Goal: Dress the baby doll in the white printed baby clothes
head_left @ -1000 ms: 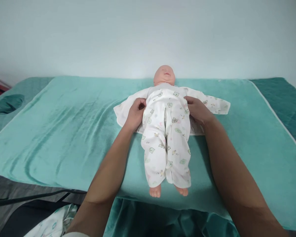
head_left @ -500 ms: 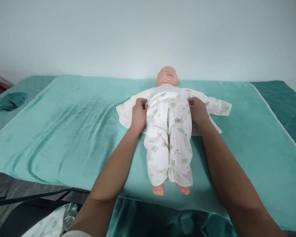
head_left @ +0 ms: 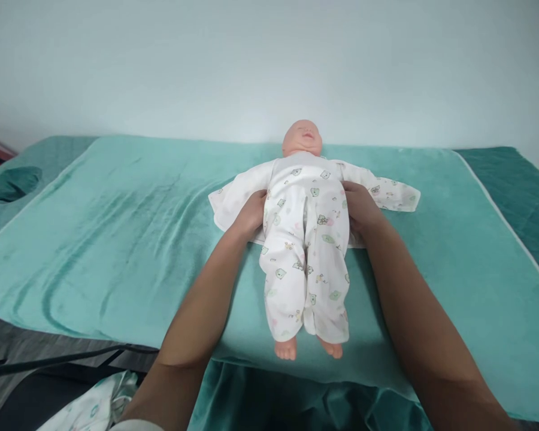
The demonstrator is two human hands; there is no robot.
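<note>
A baby doll (head_left: pixel 302 136) lies on its back, head toward the wall and bare feet toward me. It wears a white printed top (head_left: pixel 386 193) with both sleeves spread out, and white printed trousers (head_left: pixel 327 251) pulled up high over its belly. My left hand (head_left: pixel 253 211) clasps the doll's side at the waist, its fingertips tucked out of sight beneath the body. On the opposite side my right hand (head_left: pixel 358 203) grips the waist the same way, fingers partly hidden behind the trousers.
A turquoise cover (head_left: pixel 130 239) is spread over the table, wrinkled on the left. A round hole (head_left: pixel 11 182) shows at the left end. The white wall (head_left: pixel 260 66) stands directly behind. Printed cloth (head_left: pixel 92 404) lies on a dark seat at lower left.
Both hands have slid further under the doll's sides at the waist; the left fingers, visible before, are now mostly hidden. The top's lower right corner no longer shows beside my right arm.
</note>
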